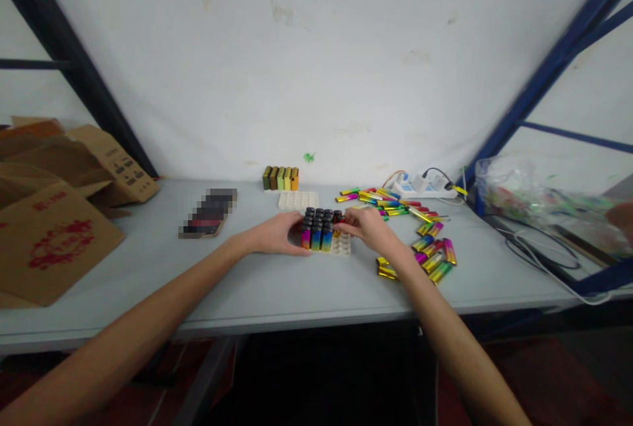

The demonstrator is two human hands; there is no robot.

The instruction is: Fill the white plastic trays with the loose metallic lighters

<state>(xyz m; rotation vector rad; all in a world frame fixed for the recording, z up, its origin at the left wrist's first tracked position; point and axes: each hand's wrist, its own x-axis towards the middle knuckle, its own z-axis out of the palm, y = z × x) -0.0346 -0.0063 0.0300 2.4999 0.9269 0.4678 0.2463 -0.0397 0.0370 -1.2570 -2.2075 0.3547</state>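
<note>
Several black-topped, metallic-coloured lighters (316, 235) stand upright in rows in a white tray (342, 248) with round holes. Around the tray's left end curls my left hand (277, 233), its thumb along the front edge and its fingers partly hidden behind the lighters. My right hand (370, 227) is at the tray's right side, fingers pinched on a reddish-gold lighter (337, 220) beside the filled rows. Some holes at the tray's front right hold nothing.
Loose shiny lighter sleeves (435, 258) lie scattered to the right. Behind are a second white tray (298, 200) and a block of upright coloured lighters (280, 179). A phone (208, 213), cardboard boxes (59, 235), a power strip (425, 185) and cables (534, 248) surround the area.
</note>
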